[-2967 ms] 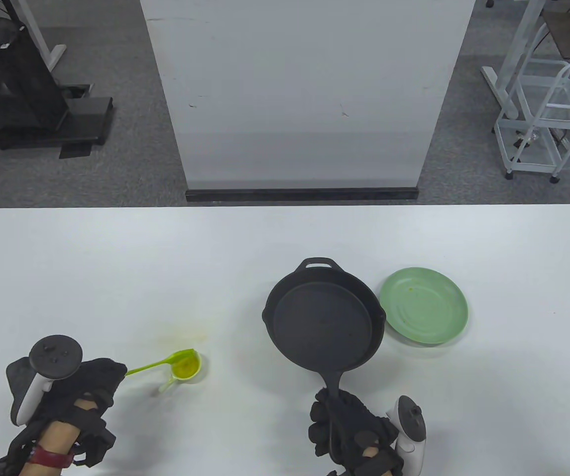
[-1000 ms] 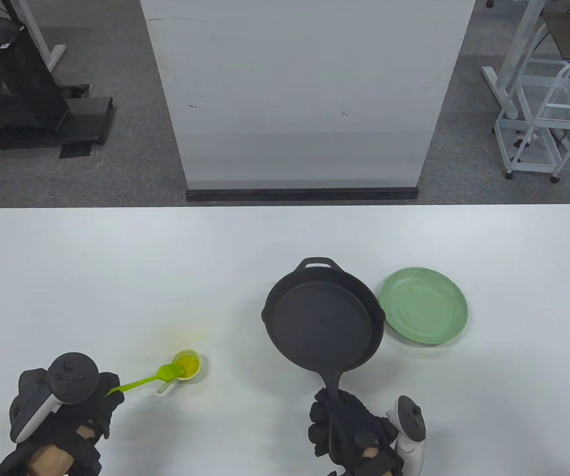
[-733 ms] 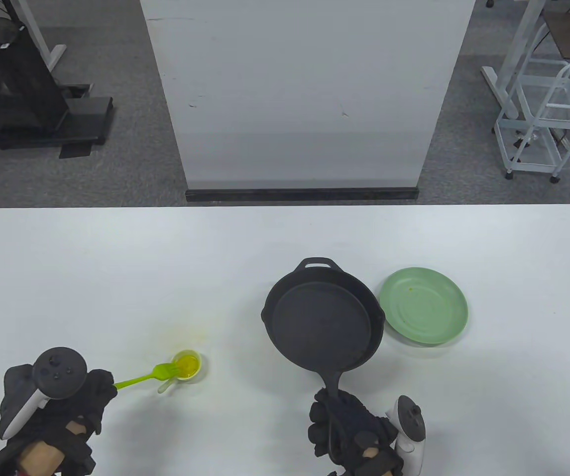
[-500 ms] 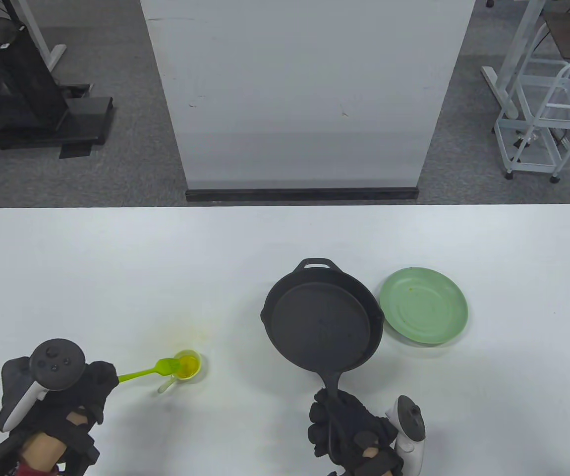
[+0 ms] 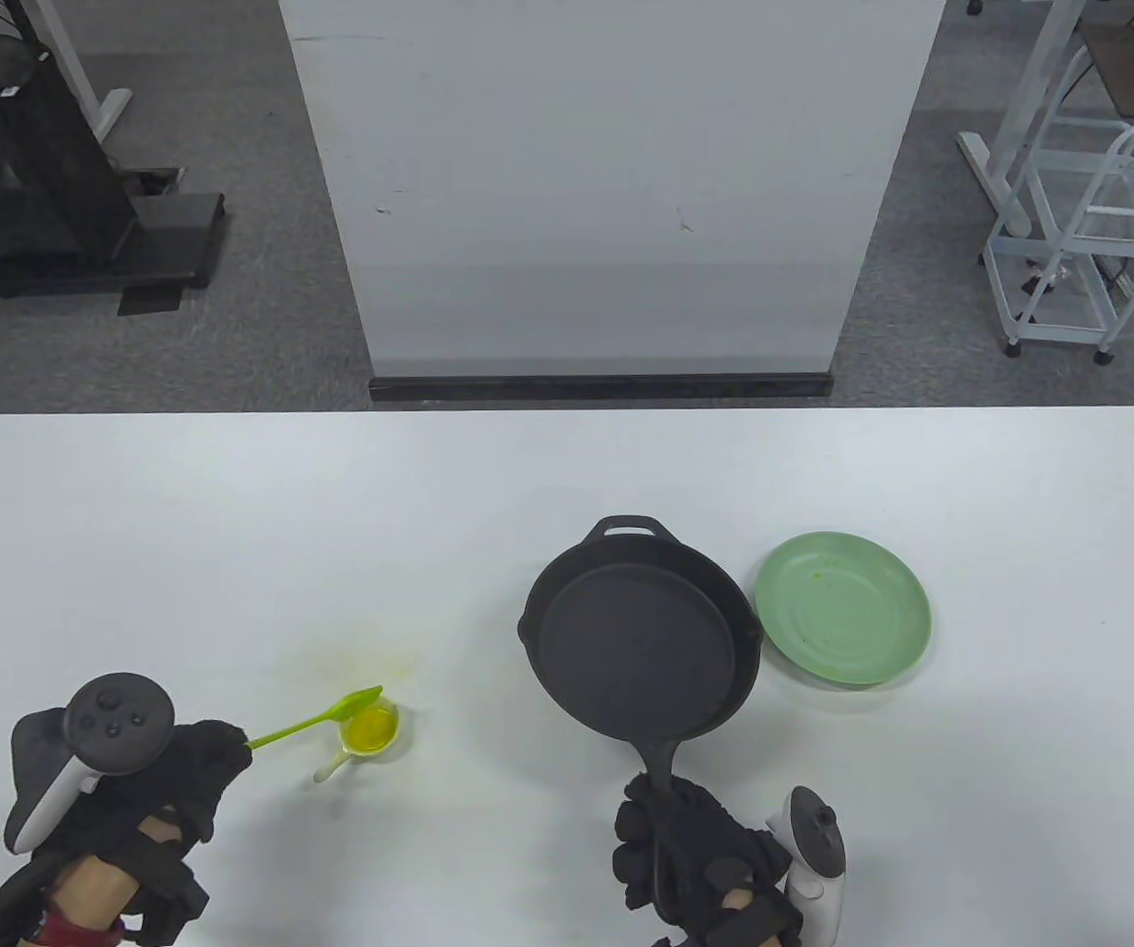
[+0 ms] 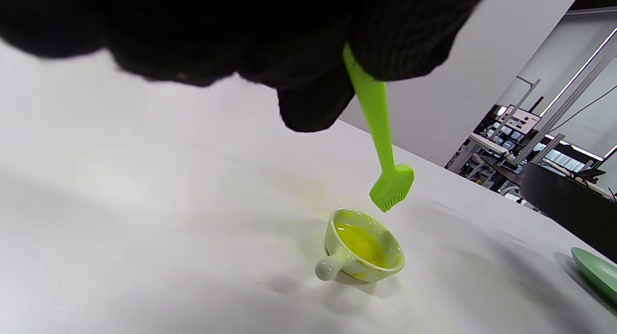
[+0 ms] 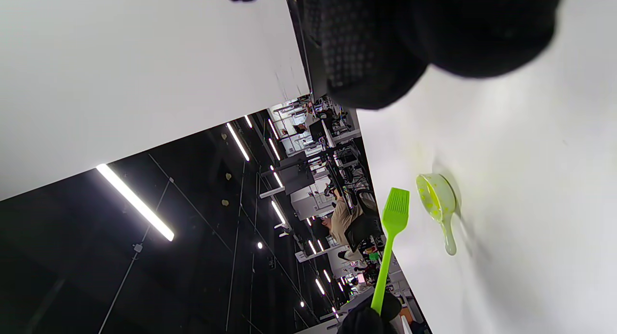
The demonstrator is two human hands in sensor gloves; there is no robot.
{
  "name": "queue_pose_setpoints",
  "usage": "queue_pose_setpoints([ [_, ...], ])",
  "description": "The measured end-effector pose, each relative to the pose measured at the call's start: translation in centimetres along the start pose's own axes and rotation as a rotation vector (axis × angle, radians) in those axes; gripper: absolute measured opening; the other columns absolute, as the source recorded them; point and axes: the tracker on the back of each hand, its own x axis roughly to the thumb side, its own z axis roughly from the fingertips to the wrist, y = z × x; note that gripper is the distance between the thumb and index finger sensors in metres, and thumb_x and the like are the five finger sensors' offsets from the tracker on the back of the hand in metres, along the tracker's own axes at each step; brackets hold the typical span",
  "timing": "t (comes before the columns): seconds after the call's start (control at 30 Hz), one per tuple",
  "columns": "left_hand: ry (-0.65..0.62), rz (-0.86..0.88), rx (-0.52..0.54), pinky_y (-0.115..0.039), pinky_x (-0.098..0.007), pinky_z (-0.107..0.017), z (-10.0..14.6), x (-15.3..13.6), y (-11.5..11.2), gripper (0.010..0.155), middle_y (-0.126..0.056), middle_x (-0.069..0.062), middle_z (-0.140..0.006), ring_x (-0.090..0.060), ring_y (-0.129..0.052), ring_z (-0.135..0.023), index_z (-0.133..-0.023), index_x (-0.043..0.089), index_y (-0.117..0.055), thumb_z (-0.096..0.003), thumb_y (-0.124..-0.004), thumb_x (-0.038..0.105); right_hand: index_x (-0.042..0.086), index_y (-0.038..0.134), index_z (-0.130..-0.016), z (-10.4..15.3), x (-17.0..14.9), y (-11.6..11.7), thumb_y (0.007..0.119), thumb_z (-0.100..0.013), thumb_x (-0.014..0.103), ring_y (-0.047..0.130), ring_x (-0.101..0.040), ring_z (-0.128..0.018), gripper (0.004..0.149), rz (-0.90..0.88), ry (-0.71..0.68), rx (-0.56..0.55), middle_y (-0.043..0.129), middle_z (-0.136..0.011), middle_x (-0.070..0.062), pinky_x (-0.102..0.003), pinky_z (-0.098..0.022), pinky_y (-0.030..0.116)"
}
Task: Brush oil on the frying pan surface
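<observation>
Two gloved hands showed in the table view, with one frying pan [image 5: 638, 646], one brush [image 5: 316, 723], one small oil cup [image 5: 370, 731] and one green plate [image 5: 843, 607] on the white worktop [image 5: 232, 552]; no writing or brand could be read on any of them. Left hand [image 5: 148, 789] had its fingers curled round the end of the green brush, whose head hung just beyond that hand, over the far-left rim of the cup. Right hand [image 5: 690, 853] gripped the pan's long handle, the pan lying just ahead of it, with the plate just beside the pan on its right.

One brush [image 6: 381, 146] and one cup [image 6: 364, 247] appeared in the left wrist view: the fingers [image 6: 395, 40] pinched the handle, and the bristles hung clear above the cup's rim, not touching the yellow oil.

One brush [image 7: 389, 242] and one cup [image 7: 436, 201] also showed in the right wrist view, well apart from the right hand's fingers [image 7: 366, 49], apparently wrapped round the dark pan handle.
</observation>
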Motion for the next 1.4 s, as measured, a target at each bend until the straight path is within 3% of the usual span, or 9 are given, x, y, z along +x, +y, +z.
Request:
queue_pose_setpoints([
  [0.3,0.181,0.198,-0.215,-0.085,-0.042,-0.020,-1.9,-2.7,-0.8,0.049,-0.095,0.003,-0.036,-0.022,-0.093,-0.020,-0.071,0.011,-0.095,-0.0470,-0.070,0.046,-0.005,0.053,-0.086,0.0,0.0,0.0,0.066,-0.048,0.034,0.096,-0.024,-0.037,0.057,0.000,-0.002,0.003,0.075,-0.068,-0.023,-0.030,-0.020,0.088],
  [0.6,0.265,0.229,-0.282,-0.086,-0.039,-0.016,-1.9,-4.4,-0.2,0.050,-0.095,0.006,-0.031,-0.018,-0.094,-0.014,-0.074,0.012,-0.094,-0.0476,-0.071,0.047,-0.005,0.053,-0.086,0.0,0.0,0.0,0.066,-0.048,0.034,0.096,-0.024,-0.037,0.057,0.001,-0.003,0.006,0.075,-0.068,-0.023,-0.030,-0.020,0.088],
  [0.77,0.237,0.312,-0.275,-0.086,-0.039,-0.015,-1.7,-4.7,0.3,0.049,-0.095,0.007,-0.029,-0.018,-0.093,-0.013,-0.078,0.011,-0.090,-0.0479,-0.071,0.046,-0.005,0.053,-0.086,0.0,0.0,0.0,0.066,-0.048,0.034,0.096,-0.024,-0.037,0.057,0.001,-0.003,0.006,0.075,-0.068,-0.023,-0.030,-0.020,0.088],
  [0.97,0.253,0.287,-0.279,-0.086,-0.039,-0.015,-2.0,-4.6,0.0,0.049,-0.095,0.007,-0.029,-0.018,-0.093,-0.012,-0.079,0.011,-0.088,-0.0480,-0.071,0.045,-0.005,0.053,-0.086,0.0,0.0,0.0,0.066,-0.048,0.034,0.096,-0.024,-0.037,0.057,0.002,-0.007,0.006,0.075,-0.068,-0.023,-0.030,-0.020,0.088],
  [1.13,0.218,0.322,-0.237,-0.086,-0.039,-0.015,-1.6,-4.0,1.1,0.049,-0.095,0.008,-0.029,-0.018,-0.093,-0.012,-0.082,0.010,-0.084,-0.0480,-0.071,0.044,-0.005,0.053,-0.086,0.0,0.0,0.0,0.066,-0.048,0.034,0.096,-0.024,-0.037,0.057,0.003,-0.008,0.006,0.075,-0.068,-0.023,-0.030,-0.020,0.088],
  [1.4,0.017,0.501,-0.187,-0.084,-0.041,-0.018,-1.7,1.1,2.3,0.050,-0.094,0.007,-0.032,-0.020,-0.092,-0.016,-0.085,0.009,-0.080,-0.0488,-0.068,0.042,-0.005,0.053,-0.086,0.0,0.1,0.2,0.066,-0.048,0.034,0.096,-0.023,-0.037,0.057,0.018,-0.020,0.011,0.075,-0.069,-0.023,-0.030,-0.020,0.088],
])
